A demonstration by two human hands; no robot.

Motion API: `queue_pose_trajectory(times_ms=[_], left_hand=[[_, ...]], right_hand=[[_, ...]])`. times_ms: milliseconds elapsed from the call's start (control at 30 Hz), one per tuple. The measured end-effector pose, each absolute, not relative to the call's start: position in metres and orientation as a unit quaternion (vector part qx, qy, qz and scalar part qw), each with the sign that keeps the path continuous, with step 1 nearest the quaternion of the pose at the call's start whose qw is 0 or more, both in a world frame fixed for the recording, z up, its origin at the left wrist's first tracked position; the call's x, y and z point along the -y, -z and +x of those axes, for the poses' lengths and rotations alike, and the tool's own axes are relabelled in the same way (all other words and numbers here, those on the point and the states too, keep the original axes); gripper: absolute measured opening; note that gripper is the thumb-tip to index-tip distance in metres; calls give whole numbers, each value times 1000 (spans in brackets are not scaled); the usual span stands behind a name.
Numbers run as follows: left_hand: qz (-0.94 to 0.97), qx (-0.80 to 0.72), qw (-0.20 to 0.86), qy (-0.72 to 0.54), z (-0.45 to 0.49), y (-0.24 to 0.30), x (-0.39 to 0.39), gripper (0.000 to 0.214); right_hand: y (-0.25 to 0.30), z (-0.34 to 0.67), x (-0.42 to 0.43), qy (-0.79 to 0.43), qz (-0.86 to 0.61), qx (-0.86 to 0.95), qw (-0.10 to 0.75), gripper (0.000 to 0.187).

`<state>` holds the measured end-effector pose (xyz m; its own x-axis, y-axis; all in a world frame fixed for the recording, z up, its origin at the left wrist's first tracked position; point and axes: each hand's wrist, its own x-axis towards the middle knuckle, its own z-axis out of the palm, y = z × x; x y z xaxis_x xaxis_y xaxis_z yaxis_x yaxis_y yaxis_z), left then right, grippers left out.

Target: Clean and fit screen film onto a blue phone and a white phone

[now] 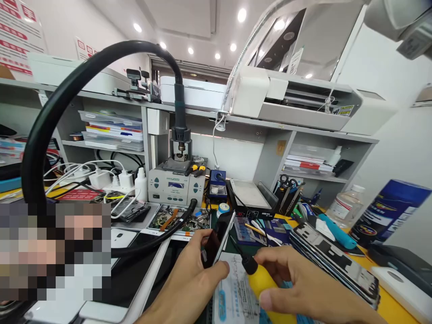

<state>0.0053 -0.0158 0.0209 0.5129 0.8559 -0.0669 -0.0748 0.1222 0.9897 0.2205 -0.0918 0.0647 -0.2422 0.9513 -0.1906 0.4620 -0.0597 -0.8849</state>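
Left hand (189, 279) clamped on phone (216, 240), tilted on edge. Right hand (303, 283) grips yellow screwdriver (261, 279), tip near phone. Frames (334, 261) stacked right on tabletop (394, 308).

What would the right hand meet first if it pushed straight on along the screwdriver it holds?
Most likely the phone that the left hand holds up on edge. The right hand points its yellow screwdriver up and left, tip close to the phone's pale rim; depth is unclear.
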Motion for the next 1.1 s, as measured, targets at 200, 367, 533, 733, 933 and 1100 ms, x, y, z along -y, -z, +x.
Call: queue_pose_trajectory(times_ms=[200, 367, 533, 733, 933, 1100], left_hand=[[580, -339, 650, -355, 4, -16, 15, 50], [598, -352, 626, -356, 2, -15, 15, 48], [614, -363, 609, -347, 2, -12, 15, 50], [618, -366, 607, -342, 1, -13, 14, 51], [617, -365, 604, -349, 1, -9, 13, 55], [619, -363, 602, -349, 3, -9, 13, 53]], right_hand=[[-64, 217, 94, -453, -599, 620, 229, 37], [-66, 217, 95, -468, -602, 609, 218, 44], [-66, 218, 94, -496, -585, 604, 215, 43], [-59, 223, 93, -509, -559, 606, 247, 45], [-53, 229, 95, -506, -558, 610, 246, 47], [-52, 232, 95, -496, -563, 606, 264, 47]])
